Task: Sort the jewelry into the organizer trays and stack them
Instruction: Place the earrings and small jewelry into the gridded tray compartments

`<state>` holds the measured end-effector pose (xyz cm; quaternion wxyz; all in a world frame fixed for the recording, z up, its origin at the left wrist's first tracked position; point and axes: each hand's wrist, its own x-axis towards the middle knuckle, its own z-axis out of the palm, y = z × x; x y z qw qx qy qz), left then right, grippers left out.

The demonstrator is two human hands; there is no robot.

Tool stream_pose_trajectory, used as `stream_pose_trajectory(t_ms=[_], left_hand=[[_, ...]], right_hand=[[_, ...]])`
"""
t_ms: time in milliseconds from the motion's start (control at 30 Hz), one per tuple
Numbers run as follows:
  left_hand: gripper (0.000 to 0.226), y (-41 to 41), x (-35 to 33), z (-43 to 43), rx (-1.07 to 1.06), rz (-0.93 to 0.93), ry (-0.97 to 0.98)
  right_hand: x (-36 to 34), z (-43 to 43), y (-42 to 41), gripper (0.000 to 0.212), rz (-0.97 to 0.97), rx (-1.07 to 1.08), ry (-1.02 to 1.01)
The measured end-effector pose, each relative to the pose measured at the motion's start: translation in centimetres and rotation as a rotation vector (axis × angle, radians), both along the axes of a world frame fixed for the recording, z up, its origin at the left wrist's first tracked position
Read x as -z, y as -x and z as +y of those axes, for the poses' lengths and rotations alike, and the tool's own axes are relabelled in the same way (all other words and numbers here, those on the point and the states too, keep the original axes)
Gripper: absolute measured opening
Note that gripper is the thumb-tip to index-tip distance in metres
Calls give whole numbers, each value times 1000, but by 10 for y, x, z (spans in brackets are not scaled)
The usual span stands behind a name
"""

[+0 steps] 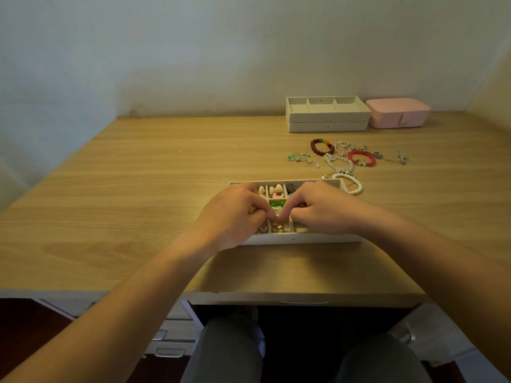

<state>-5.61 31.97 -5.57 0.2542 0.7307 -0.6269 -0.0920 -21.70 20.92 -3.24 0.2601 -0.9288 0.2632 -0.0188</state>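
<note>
A white organizer tray [318, 238] with small compartments lies on the desk in front of me; several cells hold small pieces, pink-white ones and green beads among them. Both hands hover over it. My left hand [235, 214] and my right hand [323, 208] meet fingertip to fingertip above a front middle cell, pinching something tiny that I cannot make out. Loose jewelry lies beyond the tray at right: a dark red bead bracelet [322, 146], a bright red bracelet [362, 158], a white pearl bracelet [351, 183], green earrings [297, 157] and thin chains [401, 158].
Two more white trays [327, 117] stand stacked at the back right by the wall, the top one showing bare compartments. A pink closed jewelry box [398, 113] sits next to them. The wooden desk [138, 189] stretches left; drawers and my knees show below its front edge.
</note>
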Motion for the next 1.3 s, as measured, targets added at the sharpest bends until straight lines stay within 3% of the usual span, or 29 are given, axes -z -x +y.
stream_pose_trajectory(t_ms=[167, 433, 633, 933, 1100, 1300], left_hand=[[25, 1, 2, -1, 2, -20, 17], [25, 4, 2, -2, 54, -83, 4], [24, 4, 6, -2, 100, -179, -30], [26, 1, 1, -4, 25, -24, 15], [27, -2, -1, -14, -44, 76, 63], [17, 1, -3, -39, -131, -41, 49]], right_hand=[[1, 1, 0, 32, 91, -58, 48], [0, 0, 0, 31, 21, -30, 26], [2, 2, -1, 33, 108, -72, 83], [5, -1, 0, 30, 86, -46, 79], [1, -9, 2, 27, -105, 38, 51], [7, -34, -4, 23, -251, 204, 48]])
